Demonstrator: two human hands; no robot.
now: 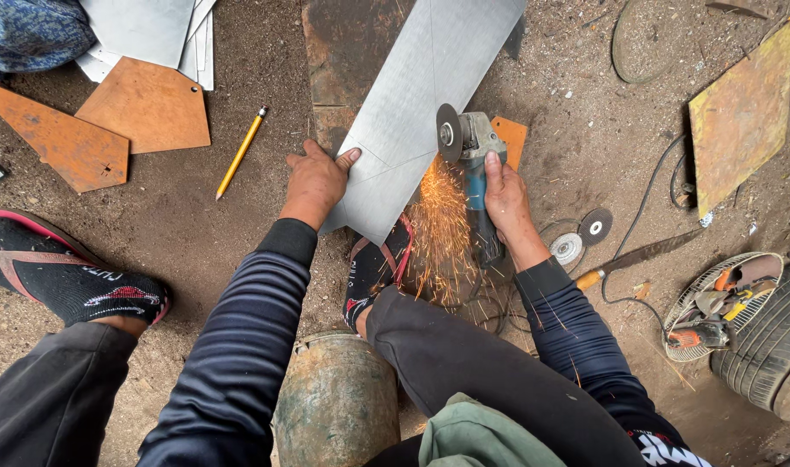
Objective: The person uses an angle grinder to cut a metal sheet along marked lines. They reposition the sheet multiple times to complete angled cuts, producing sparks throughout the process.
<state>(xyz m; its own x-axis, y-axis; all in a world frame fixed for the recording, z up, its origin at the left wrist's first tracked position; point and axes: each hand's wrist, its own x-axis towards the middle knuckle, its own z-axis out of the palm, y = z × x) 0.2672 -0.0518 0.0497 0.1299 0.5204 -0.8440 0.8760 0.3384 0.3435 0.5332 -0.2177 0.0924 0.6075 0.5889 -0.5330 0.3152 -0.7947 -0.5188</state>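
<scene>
Your left hand (315, 180) lies spread, steadying the metal sheet (416, 104); your right hand (505, 201) is wrapped around the sparking angle grinder (470, 164).

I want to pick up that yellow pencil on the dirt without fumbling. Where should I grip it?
Pinch the yellow pencil at mid-shaft from above, fingers across its long sides. It lies flat and diagonal on the dirt floor, with bare ground on both sides.

Yellow pencil (242, 151) on dirt; rusty orange plates (144, 104) upper left; spare discs (581, 238), tyre (767, 342) right.
</scene>
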